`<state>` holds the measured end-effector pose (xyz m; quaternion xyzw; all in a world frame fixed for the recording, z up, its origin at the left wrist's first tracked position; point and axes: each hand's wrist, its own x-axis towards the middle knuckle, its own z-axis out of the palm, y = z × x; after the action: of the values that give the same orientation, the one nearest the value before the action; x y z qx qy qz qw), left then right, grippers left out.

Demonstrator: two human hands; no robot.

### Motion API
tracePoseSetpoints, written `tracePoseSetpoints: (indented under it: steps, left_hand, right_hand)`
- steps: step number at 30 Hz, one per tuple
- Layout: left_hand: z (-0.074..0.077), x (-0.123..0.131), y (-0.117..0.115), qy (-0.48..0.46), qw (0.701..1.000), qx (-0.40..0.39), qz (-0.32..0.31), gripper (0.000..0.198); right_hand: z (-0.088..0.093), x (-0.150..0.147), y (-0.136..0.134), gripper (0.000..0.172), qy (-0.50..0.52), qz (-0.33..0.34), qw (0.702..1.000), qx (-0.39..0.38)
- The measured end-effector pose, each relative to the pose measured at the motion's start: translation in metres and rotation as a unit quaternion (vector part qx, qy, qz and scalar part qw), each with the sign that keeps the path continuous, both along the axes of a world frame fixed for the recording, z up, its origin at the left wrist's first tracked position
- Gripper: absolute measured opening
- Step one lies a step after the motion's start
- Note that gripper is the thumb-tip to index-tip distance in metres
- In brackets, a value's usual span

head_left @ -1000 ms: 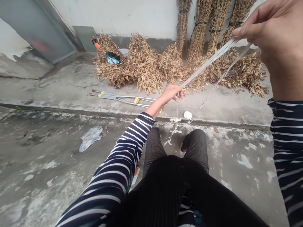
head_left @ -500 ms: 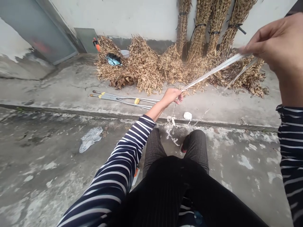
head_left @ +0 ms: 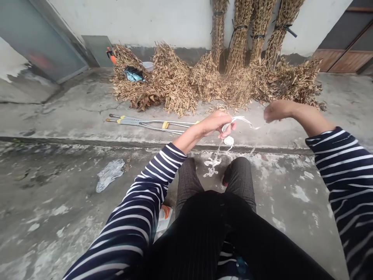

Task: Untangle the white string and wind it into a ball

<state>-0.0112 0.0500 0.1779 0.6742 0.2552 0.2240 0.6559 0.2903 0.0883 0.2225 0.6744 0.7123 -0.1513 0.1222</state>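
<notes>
My left hand (head_left: 217,123) is closed around a thin white plastic string (head_left: 243,119), held above the step. From that hand more string hangs in crumpled loops down between my knees. A small white ball of string (head_left: 229,140) appears just below my left fingers, near the step's edge, with a strand trailing down from it. My right hand (head_left: 278,110) is off to the right, slightly blurred, with its fingers curled together. The loose end of the string reaches toward it, but whether the fingers pinch it is hard to see.
Metal crutches (head_left: 142,122) lie on the concrete step. Behind them are heaps of dried plants (head_left: 175,83), and tied bundles (head_left: 241,35) lean on the wall. A clear plastic bag (head_left: 110,175) lies on the lower ground at left. A white-and-orange packet (head_left: 164,217) is beside my leg.
My right hand has come down and inward from the upper right. The string, stretched taut between both hands before, now hangs slack in a curve. My left hand still grips it.
</notes>
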Motion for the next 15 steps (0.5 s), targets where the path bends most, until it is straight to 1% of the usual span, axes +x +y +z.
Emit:
tracePoseSetpoints:
  steps: [1,2,3,4,5,6,8,10,13,15]
  left_hand:
    - [0.001,0.003,-0.001,-0.002,1.0,-0.001,-0.008,0.035]
    - [0.001,0.006,-0.002,-0.003,1.0,0.001,-0.016,0.034]
    - [0.001,0.009,-0.002,-0.002,1.0,0.004,-0.023,0.033]
    - [0.0,0.011,-0.002,0.001,1.0,0.009,-0.027,0.032]
    - [-0.001,0.014,-0.001,0.005,0.999,0.015,-0.029,0.031]
    - [-0.002,0.016,0.001,0.009,0.999,0.022,-0.03,0.03]
    - [-0.005,0.017,0.004,0.012,0.999,0.035,-0.025,0.03]
    - [-0.007,0.016,0.007,0.011,0.999,0.043,-0.014,0.034]
    - [-0.009,0.013,0.008,0.032,0.998,0.046,0.001,0.038]
    - [-0.009,0.011,0.007,0.049,0.998,0.046,0.007,0.038]
  right_hand:
    - [-0.001,-0.011,-0.004,0.016,0.026,0.021,0.999,0.006]
    - [0.0,-0.023,-0.01,0.028,0.075,0.056,0.996,0.005]
    - [0.001,-0.036,-0.017,0.042,0.141,0.099,0.985,-0.002]
    - [0.003,-0.048,-0.025,0.055,0.207,0.14,0.968,-0.019]
    - [0.004,-0.06,-0.033,0.063,0.265,0.17,0.948,-0.033]
    - [0.005,-0.07,-0.04,0.067,0.311,0.188,0.931,-0.043]
    - [0.005,-0.084,-0.052,0.063,0.365,0.187,0.911,-0.05]
    - [0.003,-0.091,-0.058,0.05,0.379,0.165,0.91,-0.034]
    - [0.001,-0.093,-0.061,0.029,0.345,0.145,0.926,0.047]
    - [0.0,-0.095,-0.061,0.024,0.309,0.144,0.933,0.115]
